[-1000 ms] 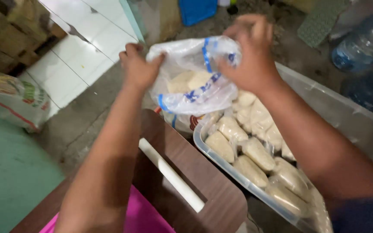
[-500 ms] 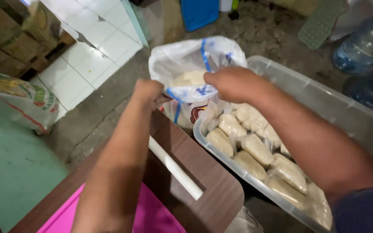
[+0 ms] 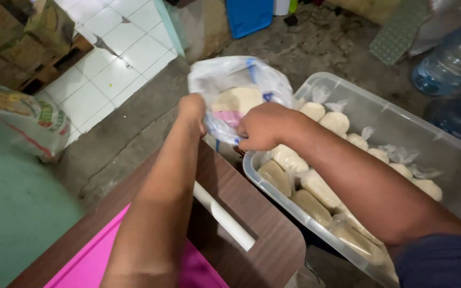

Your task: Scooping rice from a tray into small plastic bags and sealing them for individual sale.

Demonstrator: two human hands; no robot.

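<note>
Your thin plastic bag [image 3: 239, 96] of pale lumps hangs beyond the counter [image 3: 252, 224] edge, beside the clear tub [image 3: 401, 120], with both your left hand [image 3: 192, 109] and right hand [image 3: 262, 127] clenched on its mouth. Uneven pulling could tear the film and spill lumps onto the floor. The bag's bottom is hidden behind your hands.

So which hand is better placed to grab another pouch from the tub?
Probably the right hand: it grips the bag beside the tub. The left hand is farther off.
</note>
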